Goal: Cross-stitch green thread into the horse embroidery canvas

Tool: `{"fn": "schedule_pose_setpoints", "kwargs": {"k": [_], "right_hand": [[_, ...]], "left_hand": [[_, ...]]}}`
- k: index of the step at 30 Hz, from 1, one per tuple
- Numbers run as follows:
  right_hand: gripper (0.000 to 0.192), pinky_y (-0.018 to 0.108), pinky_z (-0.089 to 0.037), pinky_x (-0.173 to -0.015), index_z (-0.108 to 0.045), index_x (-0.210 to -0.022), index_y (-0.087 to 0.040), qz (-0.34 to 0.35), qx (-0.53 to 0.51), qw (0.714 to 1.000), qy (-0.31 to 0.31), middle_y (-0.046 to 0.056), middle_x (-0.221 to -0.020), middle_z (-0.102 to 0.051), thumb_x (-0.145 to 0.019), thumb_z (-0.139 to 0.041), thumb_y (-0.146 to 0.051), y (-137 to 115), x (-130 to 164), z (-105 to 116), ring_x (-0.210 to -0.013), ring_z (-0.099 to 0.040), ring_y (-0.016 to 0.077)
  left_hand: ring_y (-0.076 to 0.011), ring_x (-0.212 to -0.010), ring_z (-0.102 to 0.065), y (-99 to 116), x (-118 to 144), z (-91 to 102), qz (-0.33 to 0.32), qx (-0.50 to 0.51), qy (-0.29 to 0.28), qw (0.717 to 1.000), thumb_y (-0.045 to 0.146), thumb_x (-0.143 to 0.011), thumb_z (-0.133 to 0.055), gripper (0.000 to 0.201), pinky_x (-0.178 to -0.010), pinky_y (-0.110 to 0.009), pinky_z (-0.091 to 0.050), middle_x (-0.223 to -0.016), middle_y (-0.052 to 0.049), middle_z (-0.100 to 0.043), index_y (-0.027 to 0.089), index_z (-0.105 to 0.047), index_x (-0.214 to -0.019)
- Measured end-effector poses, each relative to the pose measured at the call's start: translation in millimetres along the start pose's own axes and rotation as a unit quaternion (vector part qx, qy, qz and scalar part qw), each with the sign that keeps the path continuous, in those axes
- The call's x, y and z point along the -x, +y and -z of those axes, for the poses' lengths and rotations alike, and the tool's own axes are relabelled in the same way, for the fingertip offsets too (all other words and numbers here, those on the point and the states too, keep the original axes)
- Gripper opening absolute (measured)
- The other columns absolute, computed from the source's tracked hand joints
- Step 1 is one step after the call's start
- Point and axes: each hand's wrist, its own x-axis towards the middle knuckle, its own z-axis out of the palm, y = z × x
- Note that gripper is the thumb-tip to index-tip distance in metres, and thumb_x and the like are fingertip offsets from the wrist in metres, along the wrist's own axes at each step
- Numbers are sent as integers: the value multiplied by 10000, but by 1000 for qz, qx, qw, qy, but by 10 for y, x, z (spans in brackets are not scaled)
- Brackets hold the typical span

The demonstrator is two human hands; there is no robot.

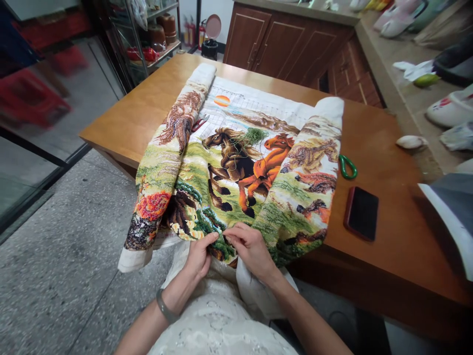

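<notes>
Embroidered cloth [236, 162] pinched between both hands [225, 251]

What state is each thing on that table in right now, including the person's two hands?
Embroidered cloth: spread on the table, both side ends rolled up, near edge hanging off.
Left hand: pinching the cloth's near edge.
Right hand: fingers pinched at the same edge.
Phone: flat, screen dark.
Green-handled scissors: lying partly under the right roll.
Red scissors: lying on the cloth.
Green thread bundle: loose on the cloth.
Table: carries the cloth.
</notes>
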Motion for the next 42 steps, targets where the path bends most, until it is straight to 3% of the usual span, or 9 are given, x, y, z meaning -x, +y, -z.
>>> {"fn": "schedule_pose_setpoints", "kwargs": {"k": [17,23,29,35,42], "right_hand": [[302,249,-473,-619,-928,-974,-224,-48,-23,998,14,25,-776,-685,-976,-651,-103,44,28,-50,-666,-640,164],[302,255,-469,-616,-919,-948,-229,-43,2,999,4,28,-776,-679,-1006,-642,-124,-21,27,-32,-657,-618,164],[300,265,-489,-639,-910,-964,-224,-42,16,999,0,32,-782,-675,-1013,-635,-113,-49,13,-28,-679,-628,175],[305,252,-476,-625,-912,-965,-220,-40,-18,999,11,24,-780,-662,-1004,-630,-111,7,21,-49,-675,-629,166],[275,262,-500,-637,-906,-940,-217,-59,-45,997,12,31,-779,-674,-985,-647,-135,56,12,-75,-684,-635,177]], "left_hand": [[-353,-1008,-760,-17,-60,76,40,-40,-34,998,359,-593,-957,276,-1062,-503,-583,-855,-70,-820,303,-737,-750],[-325,-944,-750,18,1,19,24,-13,-29,999,344,-563,-984,313,-1085,-492,-581,-829,-47,-817,304,-730,-741],[-364,-1047,-770,22,-8,43,20,-17,-32,999,327,-593,-980,318,-1108,-512,-558,-831,-55,-806,307,-734,-792],[-332,-893,-742,38,-39,95,49,-56,-44,996,396,-599,-1003,296,-980,-487,-599,-789,-56,-791,300,-750,-720],[-317,-868,-715,28,-104,120,54,-51,-46,996,349,-598,-978,274,-986,-488,-577,-778,-41,-769,304,-744,-734]]}}
